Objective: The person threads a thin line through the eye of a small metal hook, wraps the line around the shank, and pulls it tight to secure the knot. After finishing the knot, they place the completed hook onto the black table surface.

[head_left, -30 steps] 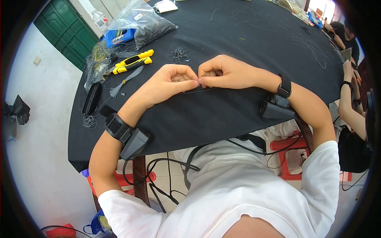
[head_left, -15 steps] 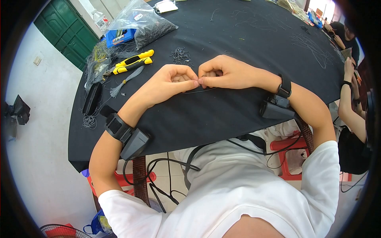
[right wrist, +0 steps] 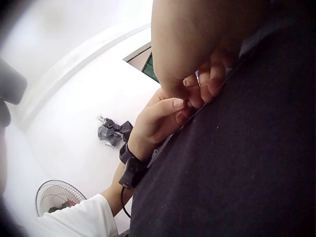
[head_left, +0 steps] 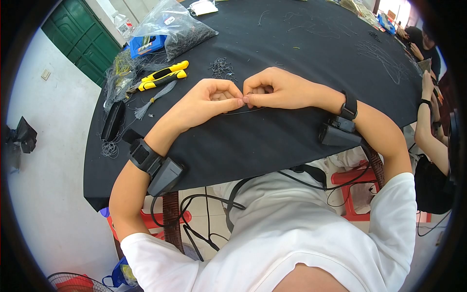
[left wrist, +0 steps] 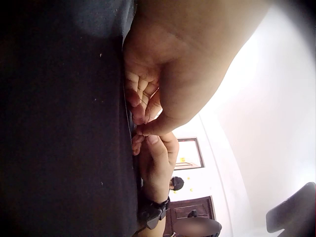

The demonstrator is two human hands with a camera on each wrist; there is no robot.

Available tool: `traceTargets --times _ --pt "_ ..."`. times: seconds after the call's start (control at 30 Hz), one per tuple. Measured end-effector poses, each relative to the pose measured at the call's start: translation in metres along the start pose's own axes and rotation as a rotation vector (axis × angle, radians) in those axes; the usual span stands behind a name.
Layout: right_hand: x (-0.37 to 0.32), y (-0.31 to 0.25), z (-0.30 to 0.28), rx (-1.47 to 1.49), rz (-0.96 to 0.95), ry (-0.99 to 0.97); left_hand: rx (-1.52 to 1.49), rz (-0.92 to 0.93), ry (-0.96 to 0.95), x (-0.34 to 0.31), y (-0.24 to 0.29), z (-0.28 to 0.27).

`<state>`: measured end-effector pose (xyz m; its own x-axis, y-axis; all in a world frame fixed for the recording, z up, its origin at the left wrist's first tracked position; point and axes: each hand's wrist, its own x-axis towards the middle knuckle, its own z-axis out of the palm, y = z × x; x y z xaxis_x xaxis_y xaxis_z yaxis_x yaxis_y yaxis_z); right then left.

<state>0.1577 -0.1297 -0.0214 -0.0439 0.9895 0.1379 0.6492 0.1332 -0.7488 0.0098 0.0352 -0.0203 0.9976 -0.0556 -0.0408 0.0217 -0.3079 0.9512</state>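
Observation:
Both hands meet at their fingertips over the black tablecloth [head_left: 233, 146]. My left hand [head_left: 206, 101] pinches between thumb and forefinger, the other fingers loosely curled. Opposite it, my right hand [head_left: 284, 90] pinches in the same way, its thumb tip touching the left one. A thin grey line [head_left: 243, 112] runs in a shallow arc just below the hands and leads up to the pinched fingers. What sits right at the fingertips is tiny and mostly hidden, even in the left wrist view, where the right hand [left wrist: 158, 160] faces the left thumb.
Beyond the hands lies a tangle of small dark wire-like pieces [head_left: 222, 68]. To the left are yellow-black pliers [head_left: 163, 80], a tied bundle of grey strands [head_left: 154, 100] and a black case [head_left: 113, 120]. A clear bag [head_left: 187, 41] of dark pieces stands behind. Another person sits far right.
Both hands hold the same pose at the same spot, and the thin line keeps its arc. At the far right, the other person's hands shift slightly.

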Motion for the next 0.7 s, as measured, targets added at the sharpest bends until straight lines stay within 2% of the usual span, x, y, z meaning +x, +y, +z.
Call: traceTargets --times 0.7 --pt "0.0002 0.0013 0.0004 0.014 -0.002 0.001 -0.011 -0.015 -0.012 -0.0013 0.0039 0.0000"
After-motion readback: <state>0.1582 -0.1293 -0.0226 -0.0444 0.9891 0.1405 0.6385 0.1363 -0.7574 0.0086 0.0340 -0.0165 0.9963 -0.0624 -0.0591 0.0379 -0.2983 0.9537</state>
